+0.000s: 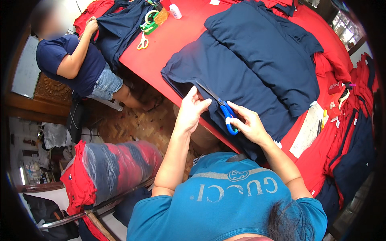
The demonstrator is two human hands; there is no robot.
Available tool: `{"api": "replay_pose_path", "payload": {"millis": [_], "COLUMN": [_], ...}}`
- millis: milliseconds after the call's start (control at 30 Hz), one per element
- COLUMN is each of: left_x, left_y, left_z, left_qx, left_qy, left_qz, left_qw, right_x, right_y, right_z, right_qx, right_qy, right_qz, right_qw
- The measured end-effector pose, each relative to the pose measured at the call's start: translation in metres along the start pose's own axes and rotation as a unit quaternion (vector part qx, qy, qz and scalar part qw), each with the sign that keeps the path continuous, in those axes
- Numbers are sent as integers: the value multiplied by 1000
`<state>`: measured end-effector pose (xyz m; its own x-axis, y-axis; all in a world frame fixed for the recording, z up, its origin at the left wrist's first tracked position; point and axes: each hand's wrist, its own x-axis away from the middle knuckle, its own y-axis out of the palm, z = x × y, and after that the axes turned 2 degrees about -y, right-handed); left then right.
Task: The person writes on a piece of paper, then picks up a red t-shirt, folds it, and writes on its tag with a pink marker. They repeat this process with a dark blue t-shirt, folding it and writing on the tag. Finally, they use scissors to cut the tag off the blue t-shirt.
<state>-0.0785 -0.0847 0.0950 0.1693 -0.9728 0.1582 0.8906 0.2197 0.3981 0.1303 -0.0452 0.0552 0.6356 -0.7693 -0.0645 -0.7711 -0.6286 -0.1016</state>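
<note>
Blue-handled scissors (228, 116) are in my right hand (250, 125), with the fingers around the handle loops. Their blades point up and left over a navy garment (237, 76), the tip close to my left fingertips. My left hand (189, 111) is at the near edge of that cloth, its fingers curled in at the fabric's edge; exactly what lies between finger and thumb is partly hidden. The navy fabric lies in thick folds on the red-covered table (146, 66) and drapes over its near side.
At the far left, a person (74, 60) handles dark cloth. Yellow-handled scissors (143, 42), a green tape dispenser (149, 25) and a white bottle (175, 11) stand on the table. Red and navy garments (345, 148) hang at right. A plastic-wrapped clothes bundle (120, 164) sits lower left.
</note>
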Motion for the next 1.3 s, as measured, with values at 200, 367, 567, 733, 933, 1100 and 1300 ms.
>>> {"api": "replay_pose_path", "payload": {"millis": [200, 367, 567, 733, 933, 1100, 1300], "left_x": [-18, -17, -7, -11, -41, -81, -138], "left_y": [-20, -19, -13, -15, -51, -101, -202], "left_z": [-13, -11, -38, -60, -58, -46, 1], "left_qx": [47, 21, 20, 30, 284, 352, 74], "left_qy": [30, 49, -79, -64, -86, 4, 187], "left_qz": [32, 42, 51, 58, 111, 121, 247], "left_qw": [998, 998, 995, 996, 949, 928, 948], "right_x": [-11, -13, -48, -60, -46, -43, -20], "right_y": [-9, -4, 6, 16, 16, 10, -20], "right_z": [-12, 5, -3, 35, 43, 44, 11], "right_qx": [-34, -62, -70, -118, -5, 18, -31], "right_qy": [163, 38, 58, 52, 97, 64, 64], "right_qz": [-45, -16, 85, 81, 50, 21, 52], "right_qw": [985, 997, 992, 988, 994, 998, 996]}}
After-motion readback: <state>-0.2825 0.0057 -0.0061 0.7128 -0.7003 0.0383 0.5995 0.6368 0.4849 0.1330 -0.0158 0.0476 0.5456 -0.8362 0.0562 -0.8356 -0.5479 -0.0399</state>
